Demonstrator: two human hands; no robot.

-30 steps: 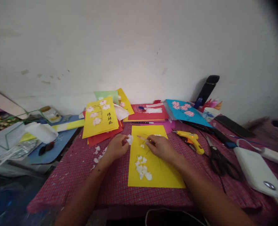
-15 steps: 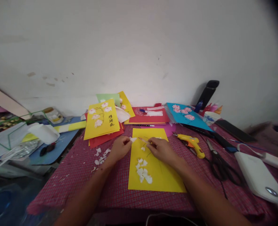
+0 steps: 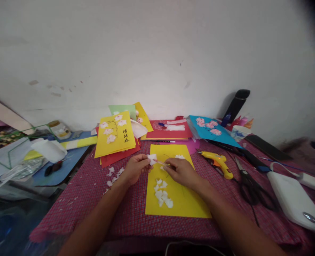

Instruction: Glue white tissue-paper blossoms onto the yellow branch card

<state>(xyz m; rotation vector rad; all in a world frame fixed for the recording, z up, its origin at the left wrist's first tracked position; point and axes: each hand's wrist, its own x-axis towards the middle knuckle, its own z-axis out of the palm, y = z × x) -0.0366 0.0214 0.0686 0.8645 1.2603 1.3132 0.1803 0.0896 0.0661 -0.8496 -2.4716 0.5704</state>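
Observation:
My left hand (image 3: 138, 168) pinches a small white paper piece (image 3: 152, 159) above the left edge of a yellow sheet (image 3: 179, 204). Between the closed fingers of my right hand (image 3: 181, 172) is a thin stick (image 3: 159, 162), its pinkish tip at the paper piece; its exact kind is too small to tell. Dark stem lines run over the yellow sheet, partly hidden by my right hand. Loose white petals (image 3: 161, 196) lie on its lower left, and a white flower (image 3: 179, 156) shows near its top. More white scraps (image 3: 116, 176) lie on the cloth beside my left wrist.
Yellow flower cards (image 3: 112, 135) are stacked at back left. A red sheet (image 3: 160, 134) and a blue flower card (image 3: 213, 131) lie behind. On the right are a yellow glue gun (image 3: 217, 162), black-handled scissors (image 3: 250, 185), a paper cup (image 3: 240, 132) and a white power bank (image 3: 293, 199).
My left hand has turned, showing more of the white paper piece. The stick's tip in my right hand has come down to the paper, and my right hand has shifted slightly.

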